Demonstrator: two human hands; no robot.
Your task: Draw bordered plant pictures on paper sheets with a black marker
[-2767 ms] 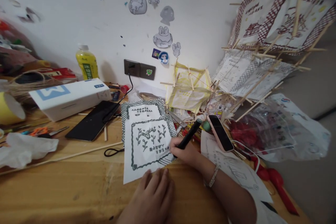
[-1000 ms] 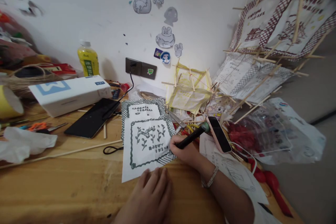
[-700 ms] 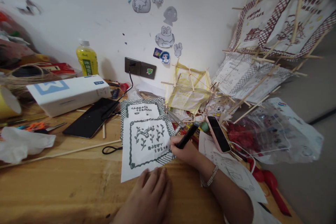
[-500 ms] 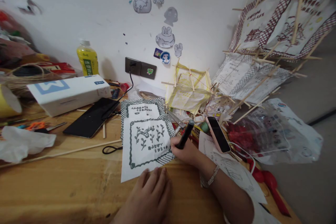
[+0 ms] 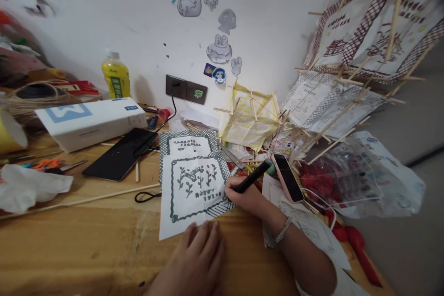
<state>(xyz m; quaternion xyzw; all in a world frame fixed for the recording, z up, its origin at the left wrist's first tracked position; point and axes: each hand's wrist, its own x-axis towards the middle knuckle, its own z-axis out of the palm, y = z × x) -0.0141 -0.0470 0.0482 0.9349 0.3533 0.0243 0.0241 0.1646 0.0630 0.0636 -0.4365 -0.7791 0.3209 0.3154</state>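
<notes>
Currently the right hand (image 5: pixel 244 198) grips the marker (image 5: pixel 252 177), its tip near the right edge of the paper (image 5: pixel 173 228), which lies on the surface (image 5: pixel 86 252); the left hand (image 5: pixel 197 256) is open, fingertips at the lower edge. If those press too lightly, the sheet could slip and skew a stroke. Compared with half a second ago, the marker leans further toward the phone (image 5: pixel 288 178).

Right fingers (image 5: pixel 234 189) partly hiding black pen (image 5: pixel 254 175), yellow roll (image 5: pixel 9 132), probably tape, cropped at left
</notes>
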